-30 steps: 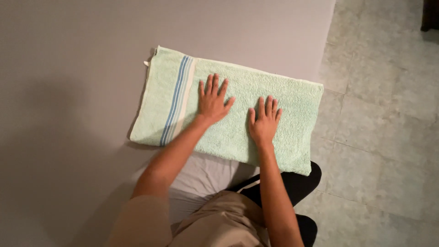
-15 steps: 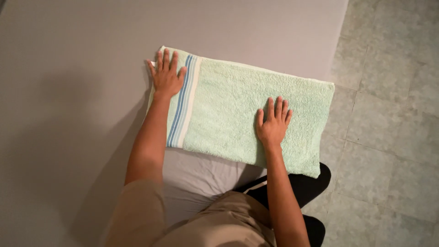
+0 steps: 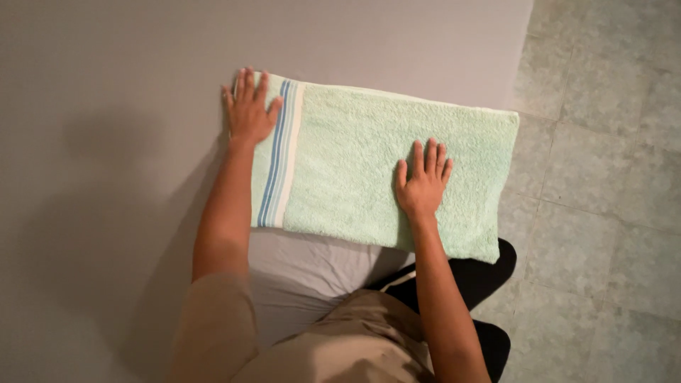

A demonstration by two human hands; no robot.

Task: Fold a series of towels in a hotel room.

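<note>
Both hands lay spread flat on the towel [image 3: 355,170], left hand [image 3: 250,110] at its striped end, right hand [image 3: 423,181] mid-frame, pinning it smooth on the bed [image 3: 106,177].

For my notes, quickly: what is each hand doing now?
Left hand: open, flat on the towel at its striped end.
Right hand: open, flat on the towel.

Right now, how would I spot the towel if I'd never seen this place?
Find the big grey surface. The towel lies flat at its right edge, under both hands. It is pale green and fluffy, with blue and white stripes at its left end.
</note>
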